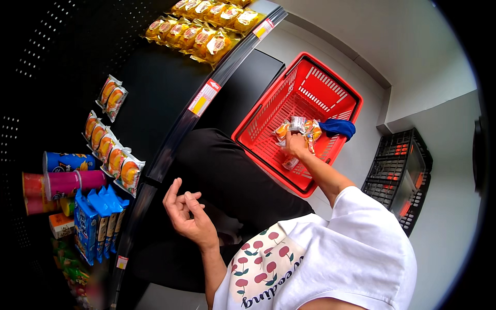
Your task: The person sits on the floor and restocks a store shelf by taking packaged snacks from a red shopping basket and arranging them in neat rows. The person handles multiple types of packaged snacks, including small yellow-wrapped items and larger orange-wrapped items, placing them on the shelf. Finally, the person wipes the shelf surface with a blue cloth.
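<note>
My right hand [296, 144] reaches down into a red plastic shopping basket [263, 169], among several small wrapped snack packets [297, 123] on its floor. The fingertips touch the packets, but whether they grip one cannot be told. A dark blue cloth [338, 128] hangs over the basket's right rim. My left hand [190, 211] is raised near the shelf edge, palm up, fingers loosely bent and apart, holding nothing. To its left on the black shelf stand a row of cake packets with orange fruit pictures [114, 159] and several blue snack packs [99, 223].
Gold-wrapped packets [203, 37] line the shelf's far end. Canisters [64, 186] and an orange-and-white box [62, 225] stand at the left. A plastic shelf rail with price tags [204, 97] runs between shelf and basket. A black crate [401, 178] stands by the wall at right.
</note>
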`<state>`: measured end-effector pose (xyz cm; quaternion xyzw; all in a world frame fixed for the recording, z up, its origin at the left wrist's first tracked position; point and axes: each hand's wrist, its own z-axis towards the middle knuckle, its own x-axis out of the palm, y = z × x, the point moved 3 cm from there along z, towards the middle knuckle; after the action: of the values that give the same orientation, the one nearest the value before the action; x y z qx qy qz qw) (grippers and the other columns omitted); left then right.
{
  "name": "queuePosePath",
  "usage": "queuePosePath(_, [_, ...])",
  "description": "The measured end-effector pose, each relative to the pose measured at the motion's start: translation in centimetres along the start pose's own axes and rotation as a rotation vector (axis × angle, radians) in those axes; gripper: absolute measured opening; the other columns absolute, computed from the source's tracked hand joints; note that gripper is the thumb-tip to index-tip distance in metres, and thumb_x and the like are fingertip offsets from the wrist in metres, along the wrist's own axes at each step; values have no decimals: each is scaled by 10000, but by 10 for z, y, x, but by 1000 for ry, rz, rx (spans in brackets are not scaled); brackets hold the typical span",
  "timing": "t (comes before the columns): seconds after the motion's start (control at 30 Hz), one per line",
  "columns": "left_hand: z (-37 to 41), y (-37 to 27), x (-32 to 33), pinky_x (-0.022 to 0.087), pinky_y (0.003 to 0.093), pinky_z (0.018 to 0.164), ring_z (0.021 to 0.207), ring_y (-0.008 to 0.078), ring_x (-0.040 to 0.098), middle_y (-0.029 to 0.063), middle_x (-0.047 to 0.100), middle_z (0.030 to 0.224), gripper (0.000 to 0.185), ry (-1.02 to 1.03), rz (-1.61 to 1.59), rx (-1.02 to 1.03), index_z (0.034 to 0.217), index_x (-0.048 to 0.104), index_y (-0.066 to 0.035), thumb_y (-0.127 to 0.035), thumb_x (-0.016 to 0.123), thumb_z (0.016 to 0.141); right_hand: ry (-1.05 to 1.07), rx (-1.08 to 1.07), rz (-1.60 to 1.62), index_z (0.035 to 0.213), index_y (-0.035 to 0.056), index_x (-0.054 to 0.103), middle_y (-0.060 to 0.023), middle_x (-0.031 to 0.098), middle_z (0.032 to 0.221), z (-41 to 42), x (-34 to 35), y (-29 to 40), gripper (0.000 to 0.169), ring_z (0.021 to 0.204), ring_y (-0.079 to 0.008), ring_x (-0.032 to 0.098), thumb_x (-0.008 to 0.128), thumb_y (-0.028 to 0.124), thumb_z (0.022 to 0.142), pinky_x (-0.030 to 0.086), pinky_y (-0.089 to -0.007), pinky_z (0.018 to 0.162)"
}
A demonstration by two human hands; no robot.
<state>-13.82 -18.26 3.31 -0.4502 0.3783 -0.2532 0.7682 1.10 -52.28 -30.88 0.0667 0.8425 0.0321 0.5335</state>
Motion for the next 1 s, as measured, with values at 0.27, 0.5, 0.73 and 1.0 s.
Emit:
queuePosePath(0.27, [-2,-12,4,485,171,565,798,97,653,145,634,1318,327,36,-81,-5,1347,540,15,-60,528,1029,512,-182,1737,1380,17,503,-177,623,1255,-82,-150,22,506,1154,-306,652,601,222,928,562,-403,979])
queuePosePath(0.5, [-11,-39,22,508,177,619,821,92,664,135,647,1275,352,205,-200,33,1357,533,16,-17,550,1007,495,-513,1955,1557,9,330,-206,514,1450,-151,-234,69,899,1296,-369,558,692,369,817,482,-524,1082])
queuePosePath(0.73, [-12,-68,32,534,231,669,822,126,662,153,651,1200,439,386,-250,-55,1369,523,28,-51,663,961,635,-764,1808,1548,10,336,-214,515,1432,-202,-292,138,862,1285,-352,563,724,313,839,530,-476,1028])
queuePosePath(1.0, [-4,-37,3,524,216,704,855,76,627,68,659,1043,237,183,-520,-235,1176,586,2,-182,622,1031,537,-864,1394,1488,0,433,-168,597,1343,-224,-317,211,677,1240,-246,604,677,333,952,489,-385,1071])
